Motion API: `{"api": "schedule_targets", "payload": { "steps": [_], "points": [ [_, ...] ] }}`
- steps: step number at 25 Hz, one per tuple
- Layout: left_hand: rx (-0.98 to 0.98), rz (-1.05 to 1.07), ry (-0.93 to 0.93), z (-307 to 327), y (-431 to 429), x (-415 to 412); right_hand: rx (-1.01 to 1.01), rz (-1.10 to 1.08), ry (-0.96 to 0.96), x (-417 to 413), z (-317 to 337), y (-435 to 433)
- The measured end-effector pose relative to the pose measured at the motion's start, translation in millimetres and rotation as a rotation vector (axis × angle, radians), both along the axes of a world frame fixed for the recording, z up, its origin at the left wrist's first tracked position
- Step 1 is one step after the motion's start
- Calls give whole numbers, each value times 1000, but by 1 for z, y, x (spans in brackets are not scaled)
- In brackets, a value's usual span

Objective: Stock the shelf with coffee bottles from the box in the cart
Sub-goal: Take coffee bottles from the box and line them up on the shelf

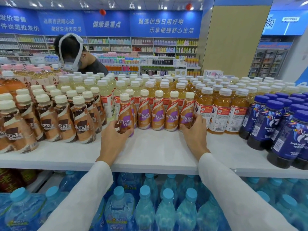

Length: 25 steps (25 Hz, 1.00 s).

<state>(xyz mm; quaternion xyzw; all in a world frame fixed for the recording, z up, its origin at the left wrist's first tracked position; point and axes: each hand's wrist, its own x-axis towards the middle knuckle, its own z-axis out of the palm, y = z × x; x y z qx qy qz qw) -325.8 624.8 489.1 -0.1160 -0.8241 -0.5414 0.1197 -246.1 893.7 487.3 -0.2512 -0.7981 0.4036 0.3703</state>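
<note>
A row of Nescafe coffee bottles with cream caps and purple labels stands on the white shelf (156,147). My left hand (113,132) grips the leftmost bottle (125,114), which stands a little in front of the row. My right hand (195,130) holds the rightmost bottle (186,112) by its lower part. Between them stand three more of the same bottles (158,112). The box and the cart are out of view.
Brown-labelled Nescafe bottles (65,120) fill the shelf's left side. Orange tea bottles (221,112) and dark blue bottles (273,124) stand to the right. Water bottles (146,205) fill the shelf below. A person (78,55) bends behind the display.
</note>
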Motion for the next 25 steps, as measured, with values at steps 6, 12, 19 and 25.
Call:
{"api": "schedule_targets", "payload": {
  "steps": [6, 12, 19, 25],
  "points": [
    [-48, 38, -44, 1, -7, 19, -92, 6, 9, 20, 11, -8],
    [149, 90, 7, -12, -42, 115, -46, 217, -23, 113, 10, -54],
    [345, 294, -68, -84, -114, 257, -378, 627, -38, 213, -69, -151],
    [384, 613, -296, -179, -203, 365, -551, 831, -416, 234, -174, -237]
  ]
}}
